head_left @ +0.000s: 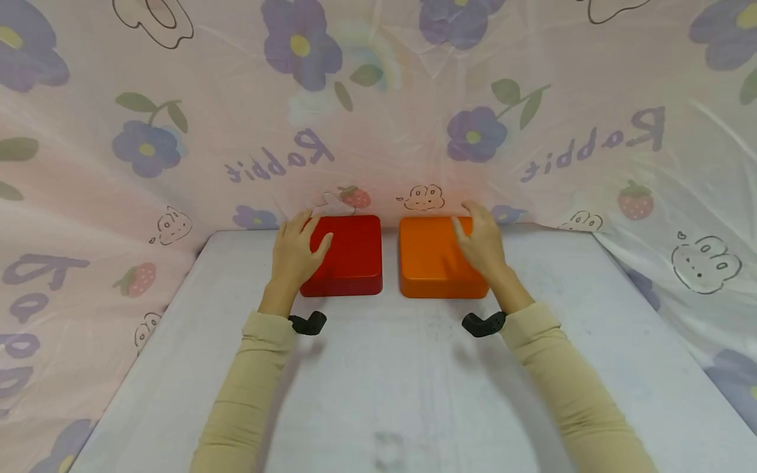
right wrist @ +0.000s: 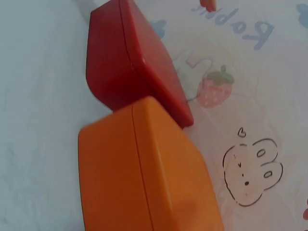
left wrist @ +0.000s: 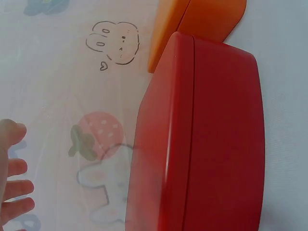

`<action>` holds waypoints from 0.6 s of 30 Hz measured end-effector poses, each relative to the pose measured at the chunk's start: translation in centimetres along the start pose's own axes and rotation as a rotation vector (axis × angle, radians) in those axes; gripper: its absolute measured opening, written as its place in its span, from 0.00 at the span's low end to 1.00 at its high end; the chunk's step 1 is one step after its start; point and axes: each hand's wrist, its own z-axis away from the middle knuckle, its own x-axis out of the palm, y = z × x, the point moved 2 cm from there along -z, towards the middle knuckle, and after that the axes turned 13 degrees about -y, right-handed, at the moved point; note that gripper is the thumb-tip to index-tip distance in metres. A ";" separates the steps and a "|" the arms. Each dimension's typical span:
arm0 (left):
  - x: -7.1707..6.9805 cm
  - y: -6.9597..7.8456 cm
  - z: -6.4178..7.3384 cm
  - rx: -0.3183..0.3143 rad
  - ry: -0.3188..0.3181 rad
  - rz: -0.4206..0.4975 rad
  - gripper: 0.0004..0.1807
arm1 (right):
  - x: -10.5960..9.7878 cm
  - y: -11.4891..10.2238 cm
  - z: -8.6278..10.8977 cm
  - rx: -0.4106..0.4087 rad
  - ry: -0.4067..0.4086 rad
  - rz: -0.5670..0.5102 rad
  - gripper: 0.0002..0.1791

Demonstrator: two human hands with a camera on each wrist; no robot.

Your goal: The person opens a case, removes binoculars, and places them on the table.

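red box [head_left: 349,253] and orange box [head_left: 428,253] sit side by side near the far edge of the desk [head_left: 367,374], narrow gap between. left hand [head_left: 297,253] hovers by the red box's outer side, right hand [head_left: 483,243] by the orange's; both loosely spread, holding nothing.

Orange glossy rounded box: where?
In the head view, the orange box sits near the far edge of the white table, red glossy rounded box to its left, right hand over its right side.
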 end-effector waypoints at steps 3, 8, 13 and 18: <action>0.0 -0.3 0.4 0.027 0.065 0.066 0.30 | 0.2 -0.3 0.2 0.000 0.003 -0.050 0.26; 0.1 -0.8 1.2 0.048 0.147 0.188 0.28 | 1.0 -0.8 0.8 -0.017 0.004 -0.134 0.26; 0.3 -1.3 2.0 0.026 0.163 0.282 0.27 | 2.0 -1.4 1.4 -0.026 -0.006 -0.195 0.27; 0.6 -1.8 2.6 -0.018 0.143 0.338 0.28 | 3.2 -2.2 1.9 -0.019 -0.008 -0.231 0.27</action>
